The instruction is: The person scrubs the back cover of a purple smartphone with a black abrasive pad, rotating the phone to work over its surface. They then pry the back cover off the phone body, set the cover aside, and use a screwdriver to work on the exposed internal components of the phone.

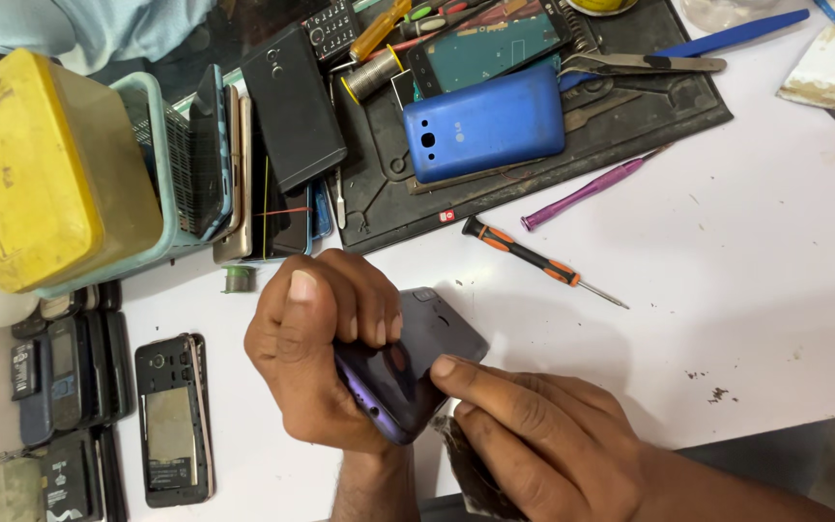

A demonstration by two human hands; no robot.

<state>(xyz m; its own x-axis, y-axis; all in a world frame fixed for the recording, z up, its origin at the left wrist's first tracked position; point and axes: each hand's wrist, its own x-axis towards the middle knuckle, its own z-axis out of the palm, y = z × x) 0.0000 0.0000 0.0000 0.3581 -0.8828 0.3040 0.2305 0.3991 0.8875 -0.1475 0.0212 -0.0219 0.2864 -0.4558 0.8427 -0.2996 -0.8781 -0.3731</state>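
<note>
We see a glossy dark purple phone (400, 379) with a matt grey back cover (442, 333). The table (765, 261) looks smooth, white and slightly scuffed. Towards its far edge lies a matt black rubbery mat (533, 184) carrying a satin blue plastic phone shell (485, 124) and bare metal pliers (630, 64). The yellow box (31, 169) at the left edge looks like worn, dull plastic.

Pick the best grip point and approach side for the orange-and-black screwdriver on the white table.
Take the screwdriver by its thick orange-and-black handle, at the upper-left end. It lies flat on the table, diagonal, thin tip lower right. Probably come from above, pinching across the handle; both sides look free.
</note>
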